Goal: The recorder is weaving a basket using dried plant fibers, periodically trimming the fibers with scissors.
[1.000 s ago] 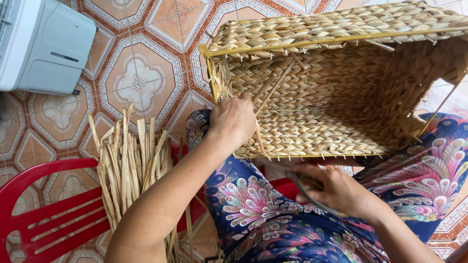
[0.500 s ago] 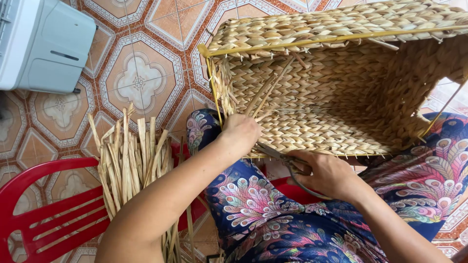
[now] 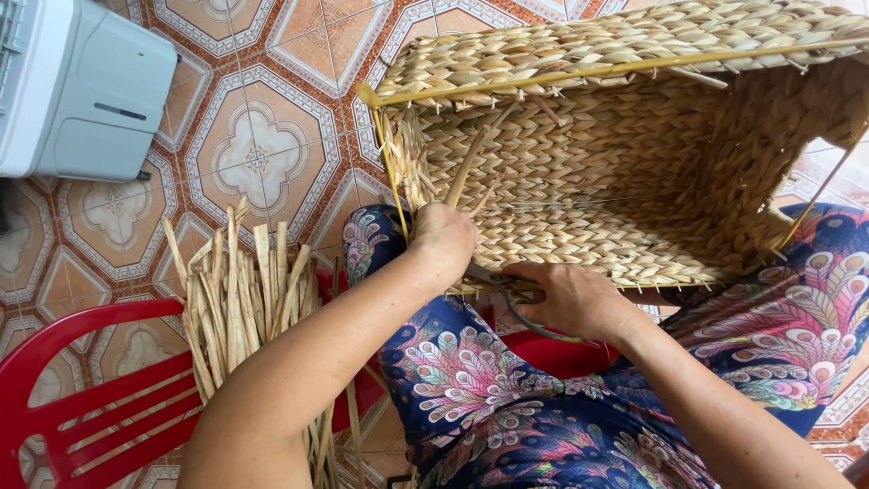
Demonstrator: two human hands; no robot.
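Observation:
A large woven straw basket [image 3: 634,136] lies on its side across my lap, its open mouth facing me and a yellow wire frame along its rim. My left hand [image 3: 444,237] grips loose straw strands [image 3: 466,167] that stick up from the basket's lower left edge. My right hand [image 3: 570,299] is closed on a pair of scissors [image 3: 520,312], whose blades point left toward the strands just under my left hand. My legs in patterned blue fabric [image 3: 489,398] sit under the basket.
A bundle of dried straw strips [image 3: 240,299] leans on a red plastic chair [image 3: 81,407] at the lower left. A grey-white appliance [image 3: 77,91] stands at the upper left on the patterned tile floor [image 3: 262,145].
My right hand with the scissors has moved up and left to the basket's lower edge, close to my left hand. My left hand shifted slightly lower on the strands.

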